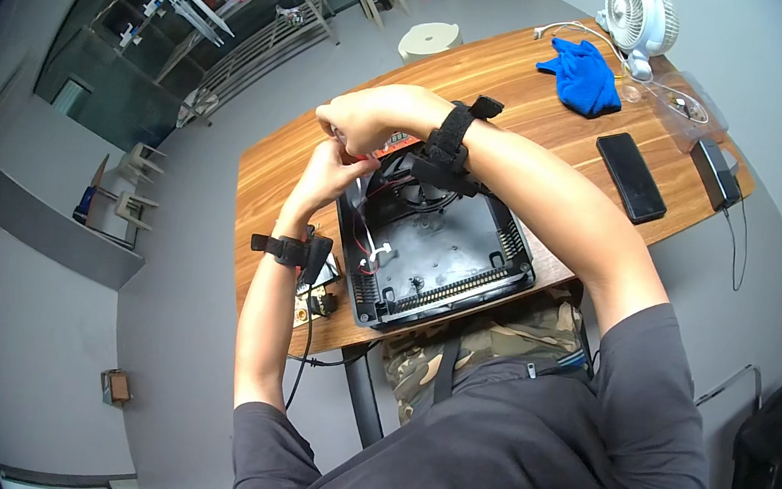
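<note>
An open black appliance housing (442,242) lies tilted across the table's near edge, its hollow inside facing up. At its far left sits a black cooling fan (397,188), partly covered by my right wrist. Thin red and white wires with a white plug (378,252) hang inside along the left wall. Over the far left corner, my right hand (361,119) is curled closed, its grip hidden. Just below it, my left hand (326,174) pinches at the same corner with thumb and fingers together. An orange-red part (395,147) shows beneath my right hand.
Beside my left wrist lie small electronic parts (316,306) and a dark cable. Toward the right of the wooden table (521,117) are a black phone (631,177), a blue cloth (583,78), a white fan (637,18), a clear plastic box (689,112) and a black adapter (715,175).
</note>
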Tool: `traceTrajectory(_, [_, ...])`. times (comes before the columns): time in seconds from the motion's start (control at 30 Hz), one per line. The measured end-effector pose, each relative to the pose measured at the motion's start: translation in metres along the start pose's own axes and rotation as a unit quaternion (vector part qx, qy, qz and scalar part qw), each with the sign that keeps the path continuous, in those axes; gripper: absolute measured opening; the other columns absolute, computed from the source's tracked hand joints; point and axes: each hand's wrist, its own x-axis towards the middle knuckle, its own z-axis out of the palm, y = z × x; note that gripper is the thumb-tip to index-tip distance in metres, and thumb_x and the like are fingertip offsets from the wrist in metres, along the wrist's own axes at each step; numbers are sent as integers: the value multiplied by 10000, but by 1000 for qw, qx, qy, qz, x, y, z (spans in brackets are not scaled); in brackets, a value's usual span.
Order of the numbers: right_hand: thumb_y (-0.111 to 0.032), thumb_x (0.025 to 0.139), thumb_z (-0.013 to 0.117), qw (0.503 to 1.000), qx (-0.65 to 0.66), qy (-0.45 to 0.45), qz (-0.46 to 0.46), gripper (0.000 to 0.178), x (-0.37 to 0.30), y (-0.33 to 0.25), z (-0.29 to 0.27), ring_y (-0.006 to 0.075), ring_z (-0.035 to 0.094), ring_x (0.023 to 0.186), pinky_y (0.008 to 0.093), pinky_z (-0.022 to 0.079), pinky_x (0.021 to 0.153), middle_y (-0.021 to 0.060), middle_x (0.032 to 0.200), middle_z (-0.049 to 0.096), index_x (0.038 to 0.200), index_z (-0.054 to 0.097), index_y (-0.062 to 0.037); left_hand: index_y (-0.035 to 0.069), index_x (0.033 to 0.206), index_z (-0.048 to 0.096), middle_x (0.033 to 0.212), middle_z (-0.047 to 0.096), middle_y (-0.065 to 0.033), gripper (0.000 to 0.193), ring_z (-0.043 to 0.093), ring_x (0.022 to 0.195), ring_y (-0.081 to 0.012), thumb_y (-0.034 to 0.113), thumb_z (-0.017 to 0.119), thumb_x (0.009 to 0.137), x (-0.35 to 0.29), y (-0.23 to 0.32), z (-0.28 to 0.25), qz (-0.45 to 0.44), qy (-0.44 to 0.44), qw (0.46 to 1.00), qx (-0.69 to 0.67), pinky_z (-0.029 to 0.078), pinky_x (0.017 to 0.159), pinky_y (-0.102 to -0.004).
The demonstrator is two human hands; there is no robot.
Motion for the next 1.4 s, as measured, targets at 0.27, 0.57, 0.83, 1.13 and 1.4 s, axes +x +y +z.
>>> traceTrajectory(0.27, [-158, 816, 699, 982, -91, 162, 28, 218, -11, -14, 11, 326, 747, 845, 447, 583, 763, 180, 875, 752, 973, 750, -17, -21, 945, 724, 765, 713, -45, 287, 642, 724, -122, 197, 850, 807, 2, 24, 15, -64, 85, 987, 118, 527, 678, -304])
traceTrajectory(0.57, [-221, 821, 714, 997, -29, 77, 14, 301, -14, -23, 3, 349, 725, 931, 452, 571, 780, 171, 944, 742, 1054, 719, -30, -3, 1002, 720, 880, 716, -45, 236, 666, 865, -140, 148, 790, 834, -15, 20, 1, -48, 19, 998, 36, 533, 774, -306])
traceTrajectory(0.83, [-137, 801, 700, 983, -75, 161, 53, 164, -14, -19, 14, 321, 752, 852, 425, 592, 757, 160, 877, 756, 879, 767, -8, -47, 957, 701, 849, 739, -118, 338, 692, 756, -160, 198, 846, 775, -3, 21, 13, -63, 90, 984, 138, 543, 717, -326])
traceTrajectory(1.13, [-123, 770, 703, 999, 39, 19, -19, 218, -10, -17, 6, 314, 748, 864, 409, 593, 748, 181, 902, 754, 950, 750, -11, -28, 1063, 704, 859, 733, -65, 349, 687, 804, -171, 214, 805, 833, -13, 4, 3, 9, 49, 998, 35, 544, 747, -341])
traceTrajectory(1.4, [-290, 834, 736, 982, -28, 188, 10, 426, -10, -15, 21, 405, 712, 846, 454, 581, 721, 240, 915, 711, 1092, 630, 32, -43, 898, 689, 797, 731, -117, 393, 677, 735, -164, 291, 864, 787, -10, 17, 9, -52, 143, 972, 177, 535, 686, -340])
